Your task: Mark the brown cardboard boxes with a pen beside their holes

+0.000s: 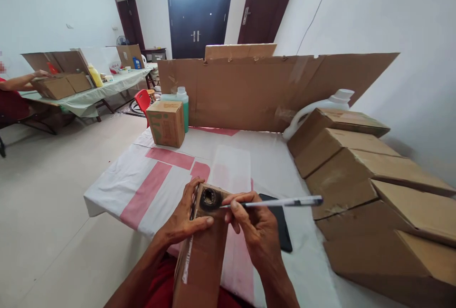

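Note:
My left hand [183,220] grips a long brown cardboard box [201,260] near its far end, holding it against the table's near edge. That end has a dark scribbled patch [208,199]. My right hand [254,227] holds a white pen [285,201], its tip touching the dark patch. A black phone [281,232] lies on the cloth just right of my right hand.
A row of flat cardboard boxes [359,175] fills the table's right side. A small box [166,123], a green bottle [182,104], a white jug [320,106] and an upright cardboard sheet [263,89] stand at the back. Another person's arm [21,81] rests at a far-left table.

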`<state>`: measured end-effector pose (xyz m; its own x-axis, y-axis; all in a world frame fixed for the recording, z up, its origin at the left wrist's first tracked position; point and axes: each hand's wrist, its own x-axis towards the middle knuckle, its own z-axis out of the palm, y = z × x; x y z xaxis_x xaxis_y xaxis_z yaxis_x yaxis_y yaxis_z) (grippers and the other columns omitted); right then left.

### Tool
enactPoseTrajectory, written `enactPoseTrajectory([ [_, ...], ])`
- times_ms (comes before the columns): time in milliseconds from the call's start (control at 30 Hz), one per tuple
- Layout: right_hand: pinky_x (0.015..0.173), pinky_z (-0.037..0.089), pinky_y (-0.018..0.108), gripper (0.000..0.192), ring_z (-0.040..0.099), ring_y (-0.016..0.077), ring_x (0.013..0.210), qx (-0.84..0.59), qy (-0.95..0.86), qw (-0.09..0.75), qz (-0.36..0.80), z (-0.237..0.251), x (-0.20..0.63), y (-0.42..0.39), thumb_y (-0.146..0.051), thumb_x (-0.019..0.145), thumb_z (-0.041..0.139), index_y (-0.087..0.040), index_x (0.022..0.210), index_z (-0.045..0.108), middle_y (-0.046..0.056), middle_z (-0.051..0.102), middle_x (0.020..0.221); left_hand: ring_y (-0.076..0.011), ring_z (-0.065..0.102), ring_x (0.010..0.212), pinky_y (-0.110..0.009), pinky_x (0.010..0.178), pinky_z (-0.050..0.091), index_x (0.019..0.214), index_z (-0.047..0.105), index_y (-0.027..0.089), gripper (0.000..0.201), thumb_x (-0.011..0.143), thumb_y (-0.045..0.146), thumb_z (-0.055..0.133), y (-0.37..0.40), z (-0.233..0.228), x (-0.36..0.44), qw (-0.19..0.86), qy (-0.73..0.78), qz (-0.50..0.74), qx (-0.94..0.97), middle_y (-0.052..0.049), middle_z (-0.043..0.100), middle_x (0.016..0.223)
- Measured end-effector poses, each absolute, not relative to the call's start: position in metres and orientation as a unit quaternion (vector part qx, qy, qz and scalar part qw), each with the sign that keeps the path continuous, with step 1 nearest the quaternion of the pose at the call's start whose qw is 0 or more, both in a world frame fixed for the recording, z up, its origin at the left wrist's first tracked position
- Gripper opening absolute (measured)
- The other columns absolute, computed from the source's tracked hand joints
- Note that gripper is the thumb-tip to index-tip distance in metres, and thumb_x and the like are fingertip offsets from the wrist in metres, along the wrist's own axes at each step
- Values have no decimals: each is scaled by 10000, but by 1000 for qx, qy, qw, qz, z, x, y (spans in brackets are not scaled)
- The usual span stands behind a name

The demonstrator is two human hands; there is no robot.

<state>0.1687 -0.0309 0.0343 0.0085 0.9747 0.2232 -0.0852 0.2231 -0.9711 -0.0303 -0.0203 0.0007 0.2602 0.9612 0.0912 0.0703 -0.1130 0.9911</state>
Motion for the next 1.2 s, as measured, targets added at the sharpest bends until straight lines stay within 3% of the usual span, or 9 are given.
enactPoseTrajectory([
  [67, 507, 422, 242, 295, 535, 131, 560, -486, -533, 556, 413, 30, 181, -17, -509, 992, 580, -226, 907, 581, -23, 609, 683, -386, 443, 1450, -539, 1177, 394, 1568, 317, 266, 934, 799, 496, 795, -21, 1, -33, 527, 417, 425, 606, -150, 447, 1559],
  [167, 621, 471, 263, 288, 627, 162, 677, -646, -583, 396, 293, 11, 194, 8, -463, 1053, 431, -235, 901, 517, 22, 673, 791, -378, 482, 1425, -520, 1157, 421, 1574, 276, 280, 931, 818, 502, 773, -22, 4, -35, 554, 410, 425, 587, -144, 461, 1551],
  [233, 708, 476, 279, 200, 684, 193, 778, -709, -600, 276, 247, -8, 196, 19, -343, 1028, 499, -225, 871, 539, 60, 719, 844, -370, 508, 1406, -512, 1163, 420, 1571, 280, 281, 920, 823, 513, 764, -22, 6, -37, 556, 416, 430, 577, -133, 485, 1536],
  [333, 737, 466, 303, 45, 734, 255, 895, -748, -594, 177, 238, -36, 187, 23, -183, 949, 595, -191, 911, 619, 132, 765, 936, -363, 484, 1433, -490, 1170, 425, 1560, 308, 287, 873, 839, 520, 742, -23, 9, -38, 536, 440, 433, 576, -113, 504, 1531],
  [500, 782, 481, 308, 114, 742, 263, 998, -774, -588, 86, 218, -56, 181, 13, -192, 978, 573, -177, 1049, 660, 159, 753, 1110, -372, 418, 1486, -493, 1165, 434, 1558, 314, 277, 852, 851, 520, 721, -22, 10, -39, 521, 455, 425, 584, -117, 487, 1547],
  [633, 865, 492, 326, 218, 693, 277, 1098, -800, -566, 92, 178, -52, 206, 2, -355, 1000, 580, -190, 1131, 636, 148, 697, 1192, -376, 425, 1480, -498, 1172, 424, 1562, 305, 277, 868, 844, 532, 721, -21, 8, -39, 523, 453, 420, 587, -115, 484, 1553],
  [767, 953, 477, 482, 403, 548, 428, 1284, -862, -481, 104, 124, -53, 241, -11, -396, 988, 567, -80, 1238, 565, 292, 576, 1302, -374, 480, 1437, -498, 1151, 448, 1558, 317, 281, 868, 838, 537, 727, -22, 8, -38, 530, 452, 428, 577, -114, 526, 1517],
  [967, 884, 506, 515, 677, 606, 482, 1197, -875, -419, 156, 187, -68, 268, -5, -520, 774, 769, -38, 1202, 564, 352, 621, 1253, -380, 455, 1458, -489, 1140, 463, 1543, 362, 275, 853, 824, 530, 744, -23, 10, -34, 521, 445, 437, 582, -112, 505, 1542],
  [1200, 781, 555, 402, 372, 724, 326, 911, -803, -398, 339, 287, -83, 263, -10, -512, 839, 562, -184, 987, 656, 128, 766, 905, -379, 477, 1443, -490, 1141, 461, 1567, 320, 288, 876, 833, 519, 737, -25, 7, -39, 526, 450, 440, 572, -112, 493, 1556],
])
